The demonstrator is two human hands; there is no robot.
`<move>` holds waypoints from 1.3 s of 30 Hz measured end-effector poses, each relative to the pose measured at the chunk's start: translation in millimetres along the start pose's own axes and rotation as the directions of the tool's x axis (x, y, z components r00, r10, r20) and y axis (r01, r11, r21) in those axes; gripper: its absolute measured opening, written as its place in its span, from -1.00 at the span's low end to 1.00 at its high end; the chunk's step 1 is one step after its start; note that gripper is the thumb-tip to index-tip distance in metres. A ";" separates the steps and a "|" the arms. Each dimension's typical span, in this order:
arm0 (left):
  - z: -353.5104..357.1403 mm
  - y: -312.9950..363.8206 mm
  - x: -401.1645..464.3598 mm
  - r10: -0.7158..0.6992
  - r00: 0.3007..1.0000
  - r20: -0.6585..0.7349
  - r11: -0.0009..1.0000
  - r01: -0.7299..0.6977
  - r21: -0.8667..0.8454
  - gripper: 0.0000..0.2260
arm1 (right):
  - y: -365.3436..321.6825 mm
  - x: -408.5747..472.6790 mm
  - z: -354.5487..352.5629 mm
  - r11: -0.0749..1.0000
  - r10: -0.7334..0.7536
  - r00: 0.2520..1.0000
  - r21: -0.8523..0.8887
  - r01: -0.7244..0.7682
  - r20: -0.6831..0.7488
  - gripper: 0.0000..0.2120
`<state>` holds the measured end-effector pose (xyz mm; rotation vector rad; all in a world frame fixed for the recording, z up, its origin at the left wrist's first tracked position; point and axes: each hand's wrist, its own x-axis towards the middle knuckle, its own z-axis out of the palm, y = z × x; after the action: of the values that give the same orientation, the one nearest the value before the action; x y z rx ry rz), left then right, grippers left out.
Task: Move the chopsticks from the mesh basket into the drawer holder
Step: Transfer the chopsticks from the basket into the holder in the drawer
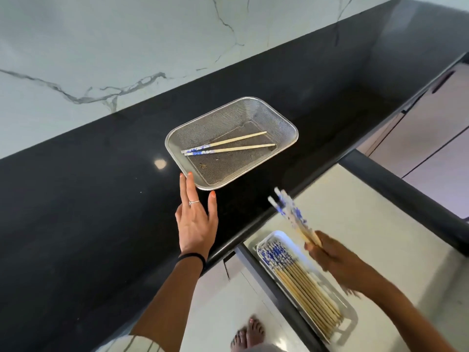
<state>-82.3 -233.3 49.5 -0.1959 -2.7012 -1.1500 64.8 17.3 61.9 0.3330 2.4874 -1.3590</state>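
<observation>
Bamboo chopsticks (229,145), two in basket (284,118)

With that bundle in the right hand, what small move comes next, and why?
Probably lower the right hand and lay its blurred bundle of blue-patterned wooden chopsticks into the white rectangular holder just below, alongside those already lying there. Two chopsticks remain in the silver mesh basket.

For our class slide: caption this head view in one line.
Right hand carries chopsticks toward the drawer holder; two remain in the mesh basket.
</observation>
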 end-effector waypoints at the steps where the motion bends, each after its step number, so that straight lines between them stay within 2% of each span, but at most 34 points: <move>1: -0.3 -0.2 -0.1 -0.004 1.000 0.003 1.000 0.004 -0.006 -0.42 | 15.3 -6.0 8.1 0.998 0.066 0.997 -0.014 -0.066 0.037 -0.86; 3: -0.1 -1.2 0.0 -0.013 1.000 0.001 1.000 0.013 -0.012 -0.43 | 40.7 -13.4 23.3 0.980 0.197 0.977 -0.028 -0.196 0.075 -0.80; 6: 1.4 -2.8 -1.5 0.002 1.000 -0.011 1.000 -0.002 -0.027 -0.44 | 65.6 -14.9 43.1 0.935 0.343 0.939 -0.110 -0.337 0.037 -0.78; 8: 2.5 -4.5 -1.1 0.015 1.000 -0.024 1.000 -0.016 -0.027 -0.45 | 74.6 -11.0 53.7 0.914 0.378 0.926 -0.162 -0.371 0.010 -0.77; 11: 3.8 -6.8 -0.4 0.008 1.000 -0.012 0.999 -0.008 -0.047 -0.45 | 77.2 -6.2 62.9 0.873 0.426 0.904 -0.249 -0.420 -0.030 -0.91; 12: 3.7 -7.2 0.4 0.009 1.000 -0.005 0.999 -0.009 -0.047 -0.45 | 77.0 -3.6 65.6 0.862 0.434 0.900 -0.274 -0.426 -0.034 -0.82; 14: 3.8 -7.5 1.6 0.018 1.000 0.005 0.999 -0.018 -0.032 -0.45 | 73.9 1.9 69.8 0.858 0.427 0.904 -0.299 -0.416 -0.034 -0.73; 21: 4.7 -4.8 1.2 -0.004 1.000 0.017 1.000 0.004 -0.019 -0.44 | 66.2 12.6 86.1 0.823 0.400 0.887 -0.334 -0.459 -0.233 -0.70; 27: 4.7 -6.5 1.7 -0.006 1.000 0.014 1.000 0.006 -0.030 -0.44 | 70.9 9.3 96.4 0.807 0.342 0.881 -0.378 -0.454 -0.326 -0.72; 33: 4.3 -6.5 1.6 -0.007 1.000 0.013 1.000 0.007 -0.030 -0.44 | 75.5 7.8 99.4 0.801 0.323 0.881 -0.396 -0.449 -0.346 -0.73; 39: 4.9 -7.2 1.6 0.001 1.000 0.006 0.999 0.000 -0.036 -0.45 | 78.5 6.9 104.8 0.817 0.240 0.897 -0.422 -0.393 -0.372 -0.68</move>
<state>-85.9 -234.6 41.5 -0.2058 -2.6870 -1.2011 99.1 -29.4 -55.7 0.8509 2.7388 -0.5417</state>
